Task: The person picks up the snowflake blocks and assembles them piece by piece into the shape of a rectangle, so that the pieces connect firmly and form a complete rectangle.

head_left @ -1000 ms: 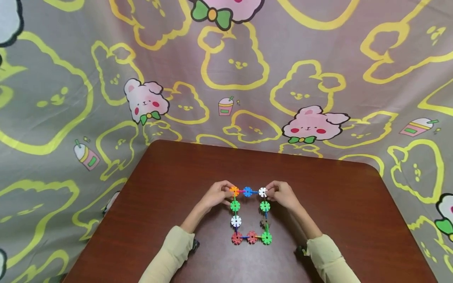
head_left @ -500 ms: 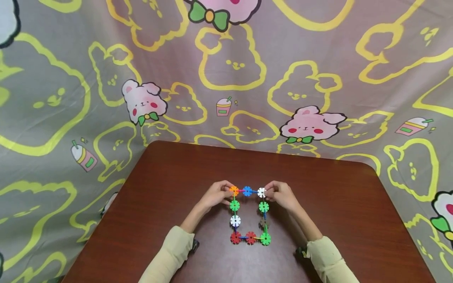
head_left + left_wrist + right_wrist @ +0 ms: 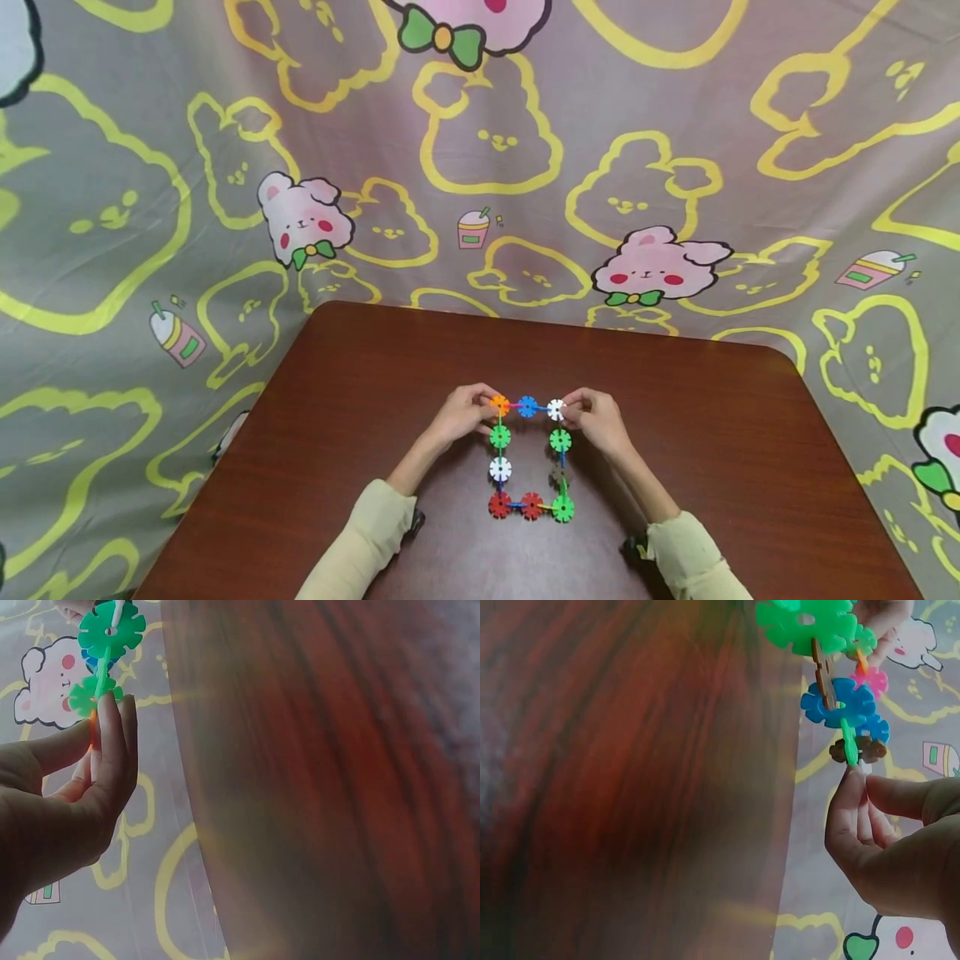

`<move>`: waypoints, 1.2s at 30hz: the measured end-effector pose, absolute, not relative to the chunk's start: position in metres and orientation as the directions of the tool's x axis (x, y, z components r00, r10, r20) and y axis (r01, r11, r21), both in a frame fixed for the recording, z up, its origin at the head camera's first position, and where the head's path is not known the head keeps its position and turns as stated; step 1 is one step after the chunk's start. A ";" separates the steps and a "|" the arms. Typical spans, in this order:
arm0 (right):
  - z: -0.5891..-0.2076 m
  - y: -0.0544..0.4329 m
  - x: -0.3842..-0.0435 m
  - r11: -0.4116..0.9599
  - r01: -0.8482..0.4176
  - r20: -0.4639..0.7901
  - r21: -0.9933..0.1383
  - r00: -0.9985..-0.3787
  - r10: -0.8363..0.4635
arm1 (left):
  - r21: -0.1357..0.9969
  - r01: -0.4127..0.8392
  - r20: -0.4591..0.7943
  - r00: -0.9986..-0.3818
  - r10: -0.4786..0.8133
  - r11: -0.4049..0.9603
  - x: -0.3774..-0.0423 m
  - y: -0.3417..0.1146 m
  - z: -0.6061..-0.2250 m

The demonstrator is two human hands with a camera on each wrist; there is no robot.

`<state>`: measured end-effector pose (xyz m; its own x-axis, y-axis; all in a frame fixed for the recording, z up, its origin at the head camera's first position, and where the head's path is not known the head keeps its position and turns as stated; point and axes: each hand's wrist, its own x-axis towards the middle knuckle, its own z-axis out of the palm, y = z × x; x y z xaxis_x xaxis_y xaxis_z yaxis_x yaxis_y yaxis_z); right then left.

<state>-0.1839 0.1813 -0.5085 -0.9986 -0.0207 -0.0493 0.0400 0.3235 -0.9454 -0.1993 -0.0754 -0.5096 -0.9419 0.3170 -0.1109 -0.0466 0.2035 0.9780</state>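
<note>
A rectangular frame of notched plastic snowflake discs, linked edge to edge, is held up over the table in the head view. My left hand [image 3: 459, 417] pinches the orange disc [image 3: 499, 406] at its far left corner between thumb and fingers. At the far right corner, the white disc [image 3: 556, 409] is pinched by my right hand [image 3: 602, 423]. A blue disc [image 3: 527, 407] sits between these corners. Red discs [image 3: 532, 506] and a green disc [image 3: 563, 508] form the near side. In the right wrist view, fingertips meet just below a brown disc [image 3: 870, 750].
The brown wooden table [image 3: 360, 358] stretches out around both arms. Behind it and along both sides hangs a grey curtain [image 3: 397, 133] printed with yellow outlines and pink rabbit faces. Each wrist wears a small dark device [image 3: 636, 547] near the rolled sleeve.
Both hands keep their hold on the same two corner discs. The disc frame stays in almost the same place, and the head view shifts only slightly.
</note>
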 end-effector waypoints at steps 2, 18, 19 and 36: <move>-0.510 0.180 -0.183 0.316 0.045 -0.047 -0.948 -0.999 0.001 | 0.976 -0.040 -0.108 -0.944 0.311 0.216 -0.200 -0.074 -0.509; -0.507 0.174 -0.176 0.196 0.086 -0.079 -0.977 -0.996 0.040 | 0.975 -0.073 -0.138 -0.939 0.315 0.208 -0.198 -0.074 -0.507; -0.508 0.174 -0.176 0.188 0.087 -0.080 -0.978 -0.996 0.045 | 0.975 -0.072 -0.138 -0.938 0.317 0.209 -0.198 -0.074 -0.507; -0.519 0.182 -0.182 0.251 0.086 -0.084 -0.964 -0.996 0.018 | 0.950 -0.057 -0.168 -0.921 0.351 0.305 -0.207 -0.072 -0.514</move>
<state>-0.1818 0.1824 -0.5190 -0.9963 0.0178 -0.0843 0.0860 0.2513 -0.9641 -0.2070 -0.0715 -0.5136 -0.9213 0.3506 -0.1682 -0.0573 0.3055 0.9505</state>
